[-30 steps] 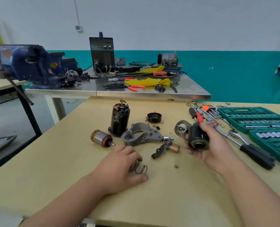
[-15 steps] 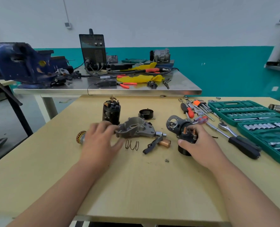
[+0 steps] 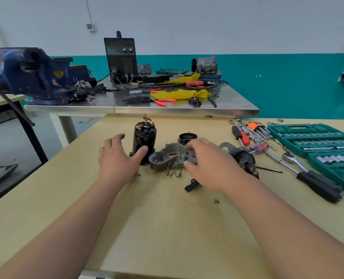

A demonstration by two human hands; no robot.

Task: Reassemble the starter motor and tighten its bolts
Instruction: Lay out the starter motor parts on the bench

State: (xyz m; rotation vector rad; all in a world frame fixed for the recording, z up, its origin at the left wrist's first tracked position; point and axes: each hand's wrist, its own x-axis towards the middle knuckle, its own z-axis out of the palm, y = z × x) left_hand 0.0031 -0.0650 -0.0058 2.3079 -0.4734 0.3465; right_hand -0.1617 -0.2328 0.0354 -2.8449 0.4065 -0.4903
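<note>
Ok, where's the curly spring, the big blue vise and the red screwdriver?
spring (image 3: 174, 173), head view, its middle coils.
blue vise (image 3: 34, 77), head view, its painted body.
red screwdriver (image 3: 245, 138), head view, its red handle.

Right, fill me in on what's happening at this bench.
A person is rebuilding a taken-apart starter motor on the wooden table. Their right grip pinches the right end of the grey housing. Their left grip, fingers spread, reaches for the upright black motor body, thumb at its side. A spring lies in front of the housing and the solenoid lies to the right, near the socket set. Nothing is joined yet.
</note>
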